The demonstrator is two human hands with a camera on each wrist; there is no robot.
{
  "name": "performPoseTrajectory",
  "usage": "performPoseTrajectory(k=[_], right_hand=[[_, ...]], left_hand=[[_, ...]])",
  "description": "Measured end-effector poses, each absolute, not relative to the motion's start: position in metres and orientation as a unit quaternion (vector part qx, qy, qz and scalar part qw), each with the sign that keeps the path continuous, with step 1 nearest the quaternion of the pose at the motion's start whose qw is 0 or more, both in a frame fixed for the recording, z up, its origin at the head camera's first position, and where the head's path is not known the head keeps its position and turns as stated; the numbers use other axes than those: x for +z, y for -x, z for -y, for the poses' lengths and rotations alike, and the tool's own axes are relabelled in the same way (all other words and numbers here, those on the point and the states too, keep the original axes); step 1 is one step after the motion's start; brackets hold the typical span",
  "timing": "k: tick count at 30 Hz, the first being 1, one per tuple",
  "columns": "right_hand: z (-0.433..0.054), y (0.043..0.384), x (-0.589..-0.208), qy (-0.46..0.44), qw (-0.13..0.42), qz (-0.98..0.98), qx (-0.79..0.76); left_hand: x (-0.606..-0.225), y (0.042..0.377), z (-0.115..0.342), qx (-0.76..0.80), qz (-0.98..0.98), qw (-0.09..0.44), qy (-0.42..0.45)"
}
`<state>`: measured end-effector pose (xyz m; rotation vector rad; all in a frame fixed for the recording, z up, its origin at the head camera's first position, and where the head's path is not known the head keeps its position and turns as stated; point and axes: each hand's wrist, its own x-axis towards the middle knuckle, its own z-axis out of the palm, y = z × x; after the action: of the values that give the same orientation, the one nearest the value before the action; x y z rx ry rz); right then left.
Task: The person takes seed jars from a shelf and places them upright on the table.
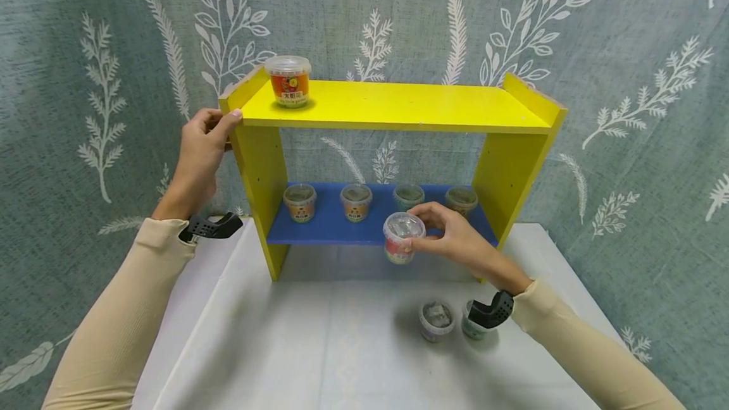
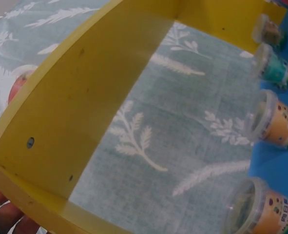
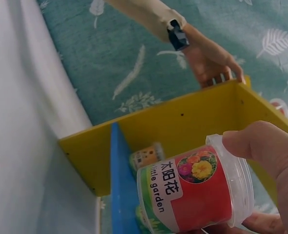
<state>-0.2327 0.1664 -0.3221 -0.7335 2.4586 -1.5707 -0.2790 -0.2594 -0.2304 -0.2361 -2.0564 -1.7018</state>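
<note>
Yellow shelf point(image 1: 410, 103) partly hides left fingers point(image 2: 5, 218) gripping it; right fingers point(image 1: 435, 212) grasp red-labelled cup point(image 1: 398, 249).

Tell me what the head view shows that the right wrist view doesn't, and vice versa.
Only the head view shows a pale cup and a greenish cup on the white table.

Only the right wrist view clearly shows the flower picture on the red-labelled cup.

Both show the left hand gripping the yellow shelf unit, the blue board, and the right hand holding that red-labelled cup.
</note>
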Motion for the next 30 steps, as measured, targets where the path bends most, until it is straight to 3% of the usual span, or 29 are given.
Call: performPoseTrajectory(k=[30], right_hand=[[-0.164,0.225,-0.372,0.248,0.120,-0.804,-0.528]], left_hand=[[-0.229,0.280,0.261,-0.626,0.744,0.219,0.084]])
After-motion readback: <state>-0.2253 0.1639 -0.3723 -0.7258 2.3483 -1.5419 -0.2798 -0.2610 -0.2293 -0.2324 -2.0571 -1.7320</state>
